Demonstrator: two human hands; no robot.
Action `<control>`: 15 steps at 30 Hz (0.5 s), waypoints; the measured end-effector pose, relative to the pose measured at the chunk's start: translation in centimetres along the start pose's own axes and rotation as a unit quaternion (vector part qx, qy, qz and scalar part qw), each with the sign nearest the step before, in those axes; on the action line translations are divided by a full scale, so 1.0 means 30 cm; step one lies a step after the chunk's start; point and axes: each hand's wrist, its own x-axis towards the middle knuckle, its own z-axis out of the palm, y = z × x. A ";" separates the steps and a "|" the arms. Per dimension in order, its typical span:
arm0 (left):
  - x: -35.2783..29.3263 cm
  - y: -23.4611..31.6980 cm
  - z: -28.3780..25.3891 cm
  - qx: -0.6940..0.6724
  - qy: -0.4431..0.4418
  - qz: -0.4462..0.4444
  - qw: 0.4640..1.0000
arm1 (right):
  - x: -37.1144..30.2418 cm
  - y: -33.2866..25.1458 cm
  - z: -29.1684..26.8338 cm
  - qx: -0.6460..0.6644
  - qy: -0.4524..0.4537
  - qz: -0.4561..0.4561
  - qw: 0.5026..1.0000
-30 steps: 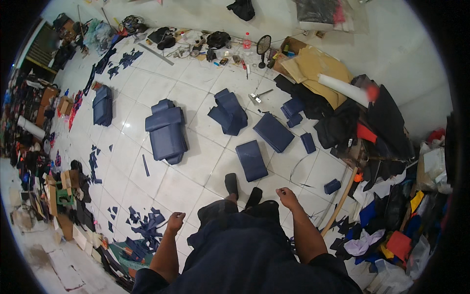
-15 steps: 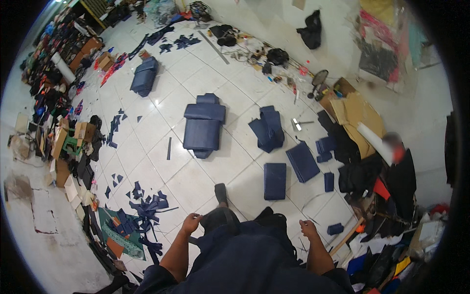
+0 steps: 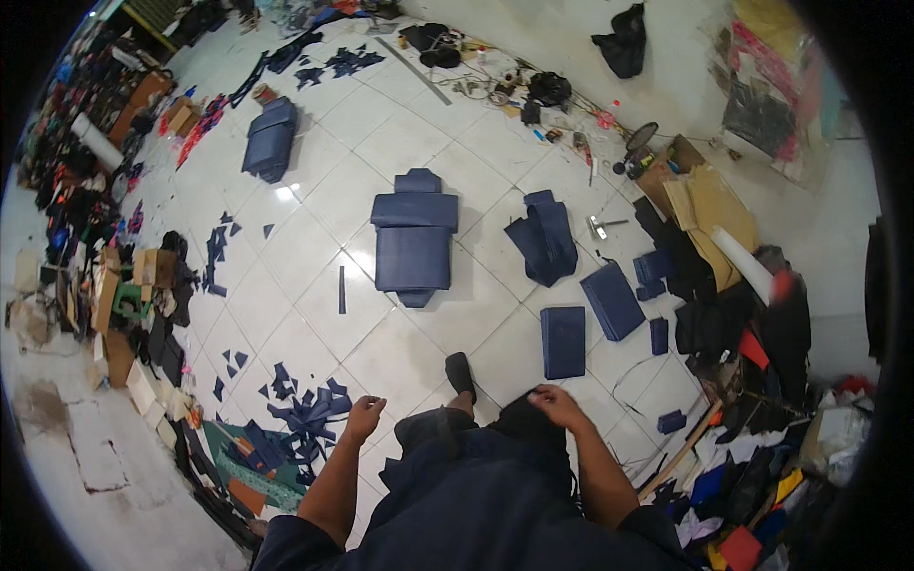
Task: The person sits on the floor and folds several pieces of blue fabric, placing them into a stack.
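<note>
My left hand (image 3: 366, 417) hangs in the air beside my left thigh, fingers loosely curled, with nothing visible in it. In front of my right thigh is my right hand (image 3: 555, 404), its fingers also curled and apparently holding nothing. Ahead on the floor lies a large stack of navy sheet pieces (image 3: 413, 257), with a wide piece across it. To the right are a rectangular navy stack (image 3: 564, 343), a tilted navy stack (image 3: 612, 301) and a bundle of folded navy pieces (image 3: 543, 240). Neither hand touches any of them.
Navy scraps (image 3: 309, 414) lie at the left near a green mat (image 3: 257, 466). Farther off stands another navy stack (image 3: 270, 141). A metal tool (image 3: 602, 226) with a handle lies at the right, by flattened cardboard (image 3: 709, 219). Clutter lines both sides; a long strip (image 3: 413, 70) lies far ahead.
My right hand has moved inward and up, from out at my side to in front of my right thigh. My left hand stays at my side. The view has shifted slightly.
</note>
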 end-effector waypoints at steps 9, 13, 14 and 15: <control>-0.034 0.216 0.293 0.253 -0.335 0.143 0.896 | -0.132 0.051 0.125 -0.232 -0.146 -0.068 0.959; -0.112 0.288 0.358 0.332 -0.270 0.179 0.886 | -0.223 0.035 0.143 -0.305 -0.165 -0.041 0.937; -0.172 0.342 0.345 0.334 -0.287 0.156 0.884 | -0.256 0.045 0.145 -0.300 -0.171 -0.026 0.938; -0.190 0.364 0.355 0.335 -0.299 0.131 0.884 | -0.279 0.071 0.155 -0.297 -0.180 -0.015 0.938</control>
